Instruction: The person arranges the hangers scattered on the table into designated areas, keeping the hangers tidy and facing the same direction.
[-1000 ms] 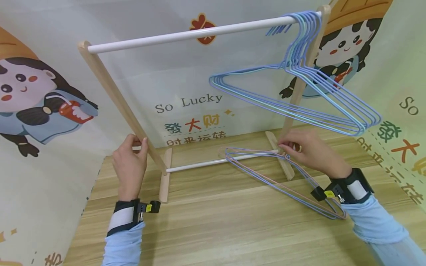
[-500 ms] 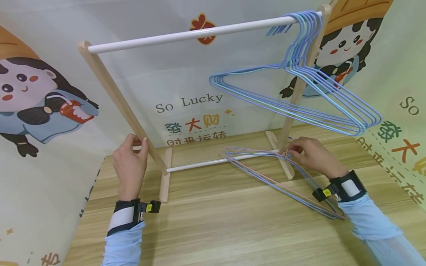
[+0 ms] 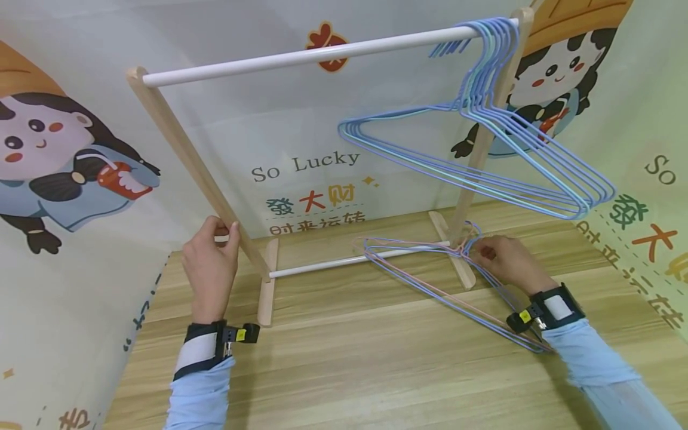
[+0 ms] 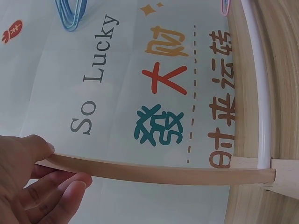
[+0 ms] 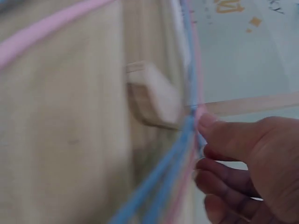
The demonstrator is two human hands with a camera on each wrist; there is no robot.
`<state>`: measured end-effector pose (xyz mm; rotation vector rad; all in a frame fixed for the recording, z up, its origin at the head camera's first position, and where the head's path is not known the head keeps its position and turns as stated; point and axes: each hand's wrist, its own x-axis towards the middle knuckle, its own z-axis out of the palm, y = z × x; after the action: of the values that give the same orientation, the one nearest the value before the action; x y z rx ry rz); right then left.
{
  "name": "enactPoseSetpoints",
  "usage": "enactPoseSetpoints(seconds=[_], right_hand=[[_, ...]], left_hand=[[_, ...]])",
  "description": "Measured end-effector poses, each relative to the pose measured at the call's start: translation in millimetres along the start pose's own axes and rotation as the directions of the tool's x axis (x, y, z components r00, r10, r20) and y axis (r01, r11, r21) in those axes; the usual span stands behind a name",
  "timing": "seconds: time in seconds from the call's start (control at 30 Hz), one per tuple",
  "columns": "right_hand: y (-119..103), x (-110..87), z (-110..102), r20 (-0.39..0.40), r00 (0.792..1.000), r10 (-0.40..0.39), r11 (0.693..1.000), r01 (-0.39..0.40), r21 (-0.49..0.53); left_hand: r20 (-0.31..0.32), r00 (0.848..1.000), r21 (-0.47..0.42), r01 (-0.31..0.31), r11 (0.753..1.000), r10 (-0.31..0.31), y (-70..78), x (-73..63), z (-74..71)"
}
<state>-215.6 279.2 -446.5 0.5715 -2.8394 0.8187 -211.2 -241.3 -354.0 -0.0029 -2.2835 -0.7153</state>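
Note:
My left hand pinches the left wooden post of a clothes rack between thumb and fingers. My right hand is just right of the necks of a few blue and pink hangers, its fingers loosely bent with a gap below the thumb. Those hangers lean across the lower white bar and rest on the table, their hooks by the right post. In the blurred right wrist view the thumb overlaps the pink hanger; whether it touches is unclear.
Several blue hangers hang bunched at the right end of the upper white bar. The rack's wooden feet stand on the wood-grain table. A printed backdrop rises behind.
My right hand has moved right and slightly nearer, away from the right post, uncovering the hooks of the lower hangers. Those hangers barely shift. My left hand stays on the post.

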Motion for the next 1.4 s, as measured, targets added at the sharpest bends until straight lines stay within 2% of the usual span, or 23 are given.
enactPoseSetpoints(seconds=[0.23, 0.47, 0.77, 1.1, 1.4], right_hand=[[6.3, -4.1, 13.9, -0.086, 0.993, -0.076, 0.997, 0.076, -0.004], [4.8, -2.4, 15.6, -0.042, 0.996, -0.080, 0.997, 0.080, -0.004], [5.1, -2.1, 19.6, -0.052, 0.993, -0.108, 0.994, 0.108, -0.003], [4.5, -4.6, 21.5, -0.088, 0.991, -0.097, 0.995, 0.098, 0.014], [4.2, -3.6, 23.1, -0.180, 0.972, -0.151, 0.988, 0.154, 0.001]], left_hand=[[0.006, 1.000, -0.005, 0.011, 1.000, -0.011, 0.3, 0.0, 0.1], [0.002, 1.000, -0.009, 0.006, 1.000, -0.006, 0.0, 0.5, 0.4], [0.000, 1.000, -0.003, 0.007, 1.000, -0.007, -0.1, 0.6, 0.8], [-0.004, 1.000, 0.003, 0.002, 1.000, -0.002, -0.9, 1.3, 1.4], [-0.014, 1.000, 0.002, -0.010, 1.000, 0.010, -1.7, 1.7, 1.7]])
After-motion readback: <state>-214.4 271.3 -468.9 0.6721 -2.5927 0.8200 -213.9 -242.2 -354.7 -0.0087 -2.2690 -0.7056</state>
